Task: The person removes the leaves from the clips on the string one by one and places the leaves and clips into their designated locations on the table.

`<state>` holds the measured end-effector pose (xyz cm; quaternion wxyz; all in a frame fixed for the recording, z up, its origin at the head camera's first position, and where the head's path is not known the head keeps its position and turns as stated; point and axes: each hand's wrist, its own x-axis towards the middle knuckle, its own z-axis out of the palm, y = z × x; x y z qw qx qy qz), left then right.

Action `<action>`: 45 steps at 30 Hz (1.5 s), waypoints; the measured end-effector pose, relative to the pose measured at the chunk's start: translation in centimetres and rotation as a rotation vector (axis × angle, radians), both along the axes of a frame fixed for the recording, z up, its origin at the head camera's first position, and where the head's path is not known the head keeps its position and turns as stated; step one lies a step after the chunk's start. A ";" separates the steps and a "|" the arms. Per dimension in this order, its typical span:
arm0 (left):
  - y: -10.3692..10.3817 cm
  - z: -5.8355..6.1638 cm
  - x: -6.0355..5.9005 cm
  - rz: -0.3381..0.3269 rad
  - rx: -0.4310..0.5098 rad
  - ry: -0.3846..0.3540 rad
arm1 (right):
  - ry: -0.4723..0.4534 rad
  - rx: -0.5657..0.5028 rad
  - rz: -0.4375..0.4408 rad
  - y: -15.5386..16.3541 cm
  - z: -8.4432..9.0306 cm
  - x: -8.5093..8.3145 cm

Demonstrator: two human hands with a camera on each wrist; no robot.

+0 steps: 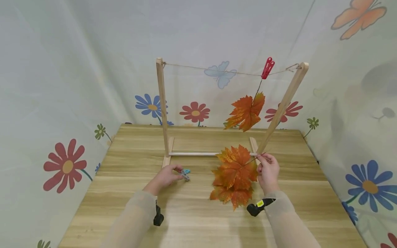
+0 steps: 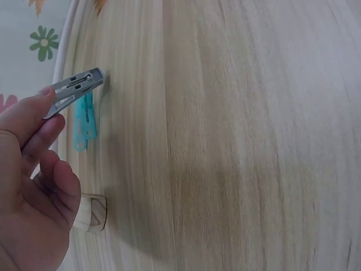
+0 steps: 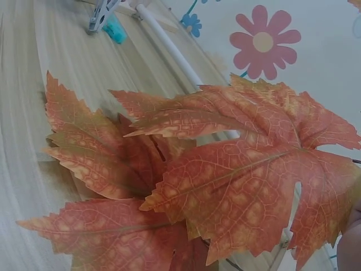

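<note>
My left hand pinches a grey clothespin by its handle end, above the table. Just beyond it a teal clothespin lies on the wood. With thumb and fingertips, my right hand holds the thin stem of an orange artificial maple leaf. Under that leaf is a second orange leaf, partly covered. A red clothespin clips a third leaf by its stem to a string. In the right wrist view the right hand shows only at the edge.
A wooden frame has a left post and a right post, with the string tied between their tops. A white rod joins them low down. The wooden table reaches back to a flower-printed cloth wall.
</note>
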<state>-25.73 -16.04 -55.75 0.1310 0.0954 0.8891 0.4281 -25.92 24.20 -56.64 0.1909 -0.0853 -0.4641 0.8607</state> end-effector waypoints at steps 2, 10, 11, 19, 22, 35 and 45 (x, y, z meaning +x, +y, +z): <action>0.0 0.1 0.0 -0.014 -0.055 0.026 | -0.031 0.018 0.000 0.1 -0.1 -0.1; -0.2 -0.4 0.2 -0.042 -0.134 0.039 | -0.006 0.080 -0.032 2.0 -5.8 -2.2; -0.3 -0.5 0.3 -0.043 -0.135 0.047 | -0.017 0.098 -0.044 2.0 -6.1 -2.2; -0.5 -1.7 0.7 -0.032 -0.129 0.118 | -0.084 0.098 -0.081 1.4 -5.6 -1.1; -0.6 -1.8 1.0 -0.030 -0.103 0.102 | -0.120 0.121 -0.079 1.4 -5.9 -0.7; -0.7 -2.0 1.8 0.052 -0.150 0.070 | -0.230 0.197 -0.062 0.3 -6.0 1.8; -1.0 -3.0 1.7 0.031 -0.164 0.097 | -0.328 0.200 0.040 -0.1 -4.0 3.9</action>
